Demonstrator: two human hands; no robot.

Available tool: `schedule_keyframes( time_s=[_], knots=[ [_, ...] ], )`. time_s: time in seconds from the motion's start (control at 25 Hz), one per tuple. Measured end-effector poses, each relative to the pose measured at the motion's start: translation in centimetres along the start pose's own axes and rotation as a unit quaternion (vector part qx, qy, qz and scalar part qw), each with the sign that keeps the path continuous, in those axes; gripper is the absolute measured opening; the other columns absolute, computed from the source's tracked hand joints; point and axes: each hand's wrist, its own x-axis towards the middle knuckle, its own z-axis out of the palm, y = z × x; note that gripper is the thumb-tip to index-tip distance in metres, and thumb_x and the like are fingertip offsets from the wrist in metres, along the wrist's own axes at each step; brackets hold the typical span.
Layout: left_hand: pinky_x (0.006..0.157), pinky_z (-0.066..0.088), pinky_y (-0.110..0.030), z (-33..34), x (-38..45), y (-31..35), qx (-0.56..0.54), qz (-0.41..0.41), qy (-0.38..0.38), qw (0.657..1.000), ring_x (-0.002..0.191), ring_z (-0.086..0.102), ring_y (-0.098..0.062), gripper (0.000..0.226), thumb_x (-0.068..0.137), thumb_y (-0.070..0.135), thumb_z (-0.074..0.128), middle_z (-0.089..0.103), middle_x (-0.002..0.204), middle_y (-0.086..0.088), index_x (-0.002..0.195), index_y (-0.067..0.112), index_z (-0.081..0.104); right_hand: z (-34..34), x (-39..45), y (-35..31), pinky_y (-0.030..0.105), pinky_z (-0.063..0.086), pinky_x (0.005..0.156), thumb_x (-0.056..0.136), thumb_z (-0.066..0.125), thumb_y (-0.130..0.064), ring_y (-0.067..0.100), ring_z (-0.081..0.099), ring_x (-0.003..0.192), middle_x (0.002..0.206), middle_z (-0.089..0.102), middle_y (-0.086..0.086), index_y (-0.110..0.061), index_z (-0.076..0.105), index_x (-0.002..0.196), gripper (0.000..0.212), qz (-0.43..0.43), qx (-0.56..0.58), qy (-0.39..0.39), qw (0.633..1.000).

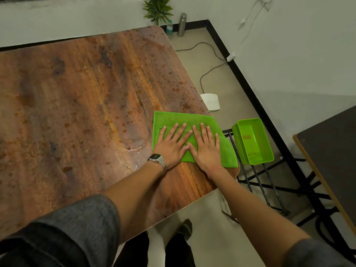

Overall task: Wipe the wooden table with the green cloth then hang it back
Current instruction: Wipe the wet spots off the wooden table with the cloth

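Observation:
The green cloth (pixel 181 118) lies folded flat on the wooden table (pixel 81 97), at the table's near right edge. My left hand (pixel 172 144) rests palm down on the cloth's left half, fingers spread, a metal watch on the wrist. My right hand (pixel 207 146) presses flat on the right half, fingers spread too. The thumbs touch in the middle. The cloth's right corner reaches slightly past the table edge. Water drops and a wet smear dot the tabletop left of the cloth and along the far right side.
A green plastic basket (pixel 254 140) sits on a black metal rack (pixel 260 182) just right of the table. A white device (pixel 211 102) with a cable lies on the floor. A plant (pixel 157 8) and a steel bottle (pixel 182 24) stand beyond the far corner. A dark table (pixel 331 151) is at right.

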Motion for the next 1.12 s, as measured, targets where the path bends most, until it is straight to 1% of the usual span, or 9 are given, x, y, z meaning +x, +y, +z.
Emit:
schedule_keyframes(
  time_s=[0.08, 0.28, 0.44, 0.6, 0.68, 0.8, 0.88, 1.0, 1.12],
  knots=[
    [0.118, 0.003, -0.053, -0.3, 2.0, -1.2, 0.003, 0.003, -0.001, 1.0, 0.149, 0.008, -0.021, 0.057, 0.098, 0.054, 0.013, 0.007, 0.162, 0.006, 0.151, 0.035, 0.011, -0.2, 2.2, -0.1, 0.05, 0.003, 0.123, 0.099, 0.025, -0.059, 0.021, 0.0, 0.153, 0.166, 0.002, 0.002, -0.031, 0.007, 0.157, 0.067, -0.001, -0.001, 0.009, 1.0],
    [0.117, 0.007, -0.055, -0.4, 3.5, -2.3, 0.011, 0.005, 0.019, 1.0, 0.149, 0.01, -0.023, 0.058, 0.098, 0.053, 0.013, 0.011, 0.162, 0.003, 0.151, 0.033, 0.015, -0.2, 4.0, -0.4, 0.049, 0.002, 0.123, 0.099, 0.025, -0.058, 0.021, 0.002, 0.153, 0.166, 0.005, 0.001, -0.031, 0.01, 0.157, 0.065, 0.003, 0.004, 0.025, 1.0],
    [0.118, 0.001, -0.054, -0.5, 1.6, -1.4, -0.005, 0.003, 0.007, 1.0, 0.149, 0.006, -0.024, 0.059, 0.097, 0.054, 0.012, 0.007, 0.162, 0.002, 0.152, 0.032, 0.012, -0.4, 1.9, -0.7, 0.049, 0.003, 0.123, 0.1, 0.024, -0.056, 0.022, 0.0, 0.153, 0.166, 0.002, 0.002, -0.03, 0.007, 0.157, 0.065, -0.007, 0.012, 0.017, 1.0],
    [0.118, -0.001, -0.055, -0.3, -1.8, -0.5, -0.011, 0.003, -0.019, 1.0, 0.149, 0.003, -0.024, 0.06, 0.097, 0.054, 0.011, 0.003, 0.162, 0.002, 0.152, 0.031, 0.009, 0.0, -1.9, -1.5, 0.05, 0.003, 0.123, 0.101, 0.026, -0.056, 0.021, -0.004, 0.153, 0.166, -0.002, 0.001, -0.029, 0.005, 0.157, 0.066, 0.003, 0.016, -0.006, 1.0],
    [0.118, -0.002, -0.055, -0.2, -3.8, 0.0, -0.016, 0.013, -0.03, 0.999, 0.149, 0.002, -0.025, 0.06, 0.097, 0.054, 0.012, 0.001, 0.162, 0.002, 0.153, 0.031, 0.008, 0.2, -4.2, -2.0, 0.05, 0.004, 0.123, 0.1, 0.023, -0.057, 0.021, -0.006, 0.153, 0.166, -0.005, 0.001, -0.03, 0.003, 0.157, 0.066, 0.011, 0.007, -0.019, 1.0],
    [0.117, 0.01, -0.058, 0.0, -7.4, 0.7, -0.014, 0.032, -0.029, 0.999, 0.148, 0.014, -0.027, 0.06, 0.097, 0.054, 0.021, 0.013, 0.161, 0.0, 0.152, 0.029, 0.018, 0.9, -8.2, -3.0, 0.048, 0.003, 0.123, 0.097, 0.01, -0.064, 0.022, -0.007, 0.153, 0.165, -0.008, 0.0, -0.033, -0.003, 0.156, 0.068, 0.024, 0.01, -0.026, 0.999],
    [0.115, 0.017, -0.059, 0.2, -9.9, 1.1, -0.013, 0.046, -0.028, 0.998, 0.146, 0.022, -0.026, 0.059, 0.096, 0.054, 0.025, 0.022, 0.159, -0.001, 0.15, 0.028, 0.025, 1.7, -10.9, -3.8, 0.047, 0.003, 0.123, 0.096, 0.008, -0.066, 0.023, -0.004, 0.153, 0.165, -0.007, 0.0, -0.033, -0.001, 0.156, 0.069, 0.029, 0.016, -0.028, 0.999],
    [0.11, 0.017, -0.055, 0.2, -12.3, 1.4, -0.014, 0.044, -0.048, 0.998, 0.143, 0.029, -0.025, 0.059, 0.095, 0.054, 0.03, 0.029, 0.156, -0.001, 0.147, 0.028, 0.033, 2.1, -13.1, -4.5, 0.047, 0.008, 0.12, 0.098, 0.013, -0.064, 0.027, 0.008, 0.152, 0.165, 0.005, 0.004, -0.029, 0.011, 0.157, 0.069, 0.034, 0.005, -0.026, 0.999],
    [0.109, 0.016, -0.051, -0.5, -12.2, 1.5, -0.035, 0.022, -0.069, 0.997, 0.141, 0.034, -0.023, 0.057, 0.094, 0.053, 0.033, 0.033, 0.154, 0.002, 0.145, 0.03, 0.038, 1.9, -12.5, -4.5, 0.045, 0.008, 0.119, 0.097, 0.014, -0.066, 0.025, 0.009, 0.152, 0.165, 0.007, 0.002, -0.03, 0.013, 0.157, 0.069, 0.038, 0.005, -0.025, 0.999]
  ],
)
